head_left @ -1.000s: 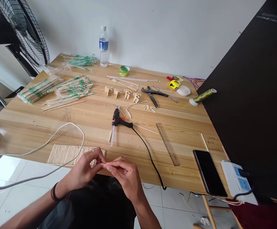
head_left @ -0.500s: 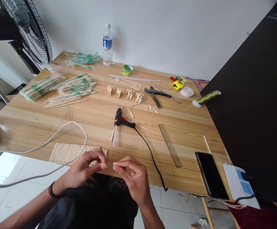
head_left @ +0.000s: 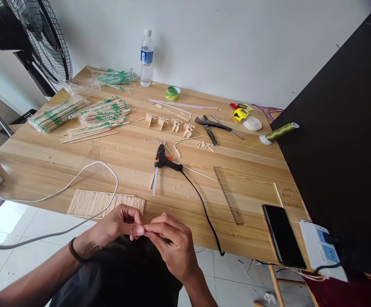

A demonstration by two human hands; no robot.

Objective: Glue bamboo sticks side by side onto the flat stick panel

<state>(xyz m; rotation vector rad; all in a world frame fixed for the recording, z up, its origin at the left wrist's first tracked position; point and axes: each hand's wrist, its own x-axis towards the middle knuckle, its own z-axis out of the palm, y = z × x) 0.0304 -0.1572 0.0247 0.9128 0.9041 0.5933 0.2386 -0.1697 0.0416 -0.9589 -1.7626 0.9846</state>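
My left hand [head_left: 123,224] and my right hand [head_left: 172,241] meet at the fingertips just past the table's front edge, above my lap. Both are closed in a pinch; whatever lies between the fingertips is too small to make out. Beside my left hand, a flat panel of wooden sticks [head_left: 96,204] lies along the front edge, with a white cable [head_left: 116,187] running over it. Farther in, a black glue gun [head_left: 168,162] rests on its side with a glue stick [head_left: 155,181] protruding. Behind it stand several small stick assemblies [head_left: 163,122].
Bundles of sticks [head_left: 60,113] in green-marked wrappers lie at left. Cutting pliers [head_left: 213,126], a yellow tape measure [head_left: 240,114] and a water bottle [head_left: 146,59] are toward the back. A clear ruler [head_left: 229,196], phone [head_left: 283,235] and power strip [head_left: 323,249] are at right.
My right hand has moved left, so that its fingertips now touch those of my left hand. The gap between the two hands has closed. The camera view has shifted slightly.
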